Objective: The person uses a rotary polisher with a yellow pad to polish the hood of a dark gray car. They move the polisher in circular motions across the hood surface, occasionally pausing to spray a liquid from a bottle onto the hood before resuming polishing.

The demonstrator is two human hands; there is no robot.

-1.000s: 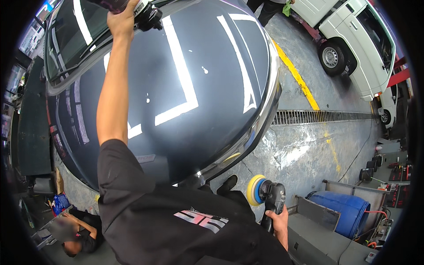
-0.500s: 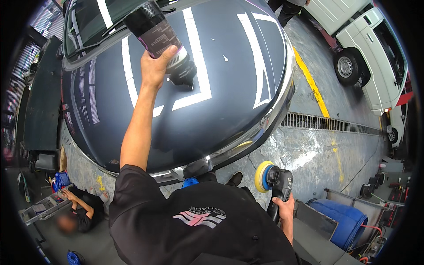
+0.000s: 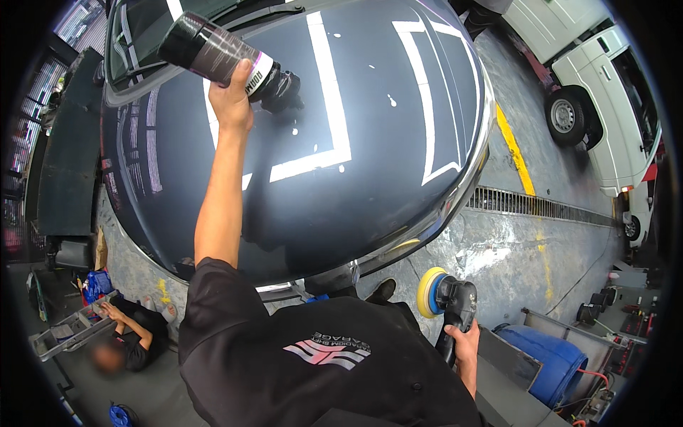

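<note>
My left hand (image 3: 233, 103) is wrapped round a dark squeeze bottle (image 3: 217, 57) with a black cap and a black base. The bottle is tilted, its nozzle end pointing down and right over the glossy dark grey car hood (image 3: 306, 206). Several small white drops (image 3: 393, 102) of liquid dot the paint to the right of and below the nozzle. Low on the right, my right hand (image 3: 464, 345) grips the handle of a black polisher (image 3: 459, 302). Its round yellow foam pad (image 3: 429, 292) with a blue backing faces left, apart from the car.
A white truck (image 3: 605, 121) stands at the far right, beyond a yellow floor line (image 3: 514, 149) and a drain grate (image 3: 548, 206). Blue barrel (image 3: 551, 359) lies at lower right. Another person (image 3: 135, 331) sits by a grey cart (image 3: 64, 338) at lower left; someone else stands at the top right.
The bottle has moved left and slightly up, and leans closer to level. More white drops show on the hood. My right hand still holds the polisher, nearly in place.
</note>
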